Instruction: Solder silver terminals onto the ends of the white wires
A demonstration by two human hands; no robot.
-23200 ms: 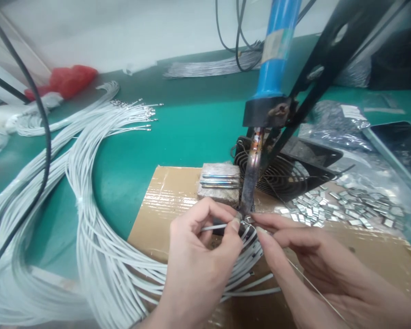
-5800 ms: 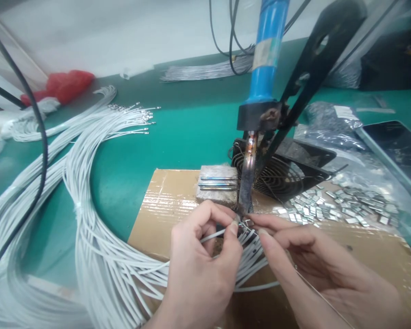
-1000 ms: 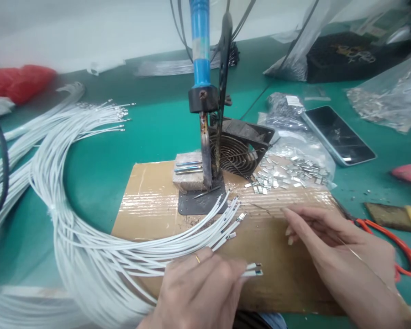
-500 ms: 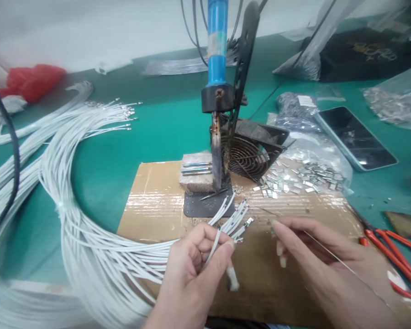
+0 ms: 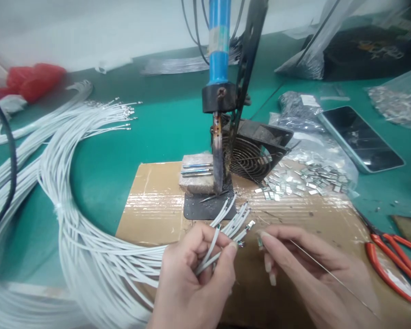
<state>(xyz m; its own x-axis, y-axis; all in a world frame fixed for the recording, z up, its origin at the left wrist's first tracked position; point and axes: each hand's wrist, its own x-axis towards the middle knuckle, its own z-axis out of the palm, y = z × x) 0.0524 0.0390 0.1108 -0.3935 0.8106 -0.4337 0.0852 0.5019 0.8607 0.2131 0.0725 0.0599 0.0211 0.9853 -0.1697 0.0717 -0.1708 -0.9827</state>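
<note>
Pinching a few thin white insulated wires [image 5: 212, 249] between thumb and curled fingers, the left hand [image 5: 195, 278] sits at 6 o'clock in the head view, low over the brown cardboard sheet [image 5: 150, 205]; the wires' metal-tipped ends fan out toward 1 o'clock from the fingertips. Just beside it at 3 o'clock, the right hand [image 5: 308, 274] presses thumb and forefinger together on a tiny metal terminal clip [image 5: 259, 241], and a thin silvery strand of solder wire [image 5: 329, 274] runs back across that hand toward 4 o'clock. The two hands are near each other but apart. At 12 o'clock from them stands the blue-handled soldering iron [image 5: 218, 91], clamped upright with its tip down over a dark metal base plate [image 5: 205, 208]. A black wire-grilled fan [image 5: 253, 153] stands just behind at 1 o'clock. Scattered small silver metal clips [image 5: 301, 178] lie at 2 o'clock, orange-handled scissors [image 5: 393, 265] at 3 o'clock, and the big looped bundle of white wires [image 5: 71, 205] sweeps round at 9 o'clock
</note>
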